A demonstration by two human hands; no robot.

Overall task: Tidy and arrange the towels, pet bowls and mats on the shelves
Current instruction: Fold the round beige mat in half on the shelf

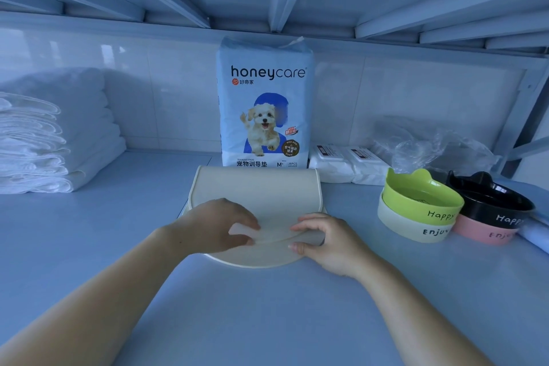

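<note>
Shelf [267, 321], pale, lit blue; contents as follows.

1. Mat [255, 190], beige, rounded outline, thin raised rim. Lies in the middle of the shelf, just near of the tall pack. It is doubled over: the far part curls up and back toward the viewer, and its loose edge lies on the lower layer.
2. Left hand [214, 226]. Palm down on the folded flap, fingers bent, thumb and fingertips pinching the flap's near edge.
3. Right hand [322, 242]. On the right end of the same edge, fingers curled, index tip above the edge and thumb below it, gripping the mat. The two hands sit close together but apart.
4. Training-pad pack [264, 104], light blue, marked "honeycare", with a puppy picture. Stands upright against the far wall, directly behind the mat.
5. Towels [44, 142], white, folded, in one stack at the far left.
6. Wipe packs [346, 163], two, white, lying flat side by side just right of the tall pack.
7. Plastic bag [439, 151], clear and crumpled, right of the wipe packs.
8. Green bowl [421, 197], with ear-shaped rim, nested in a cream bowl [416, 229]; right of the mat.
9. Black bowl [490, 202], nested in a pink bowl [481, 232]; touching the green-and-cream pair on its right.
</note>
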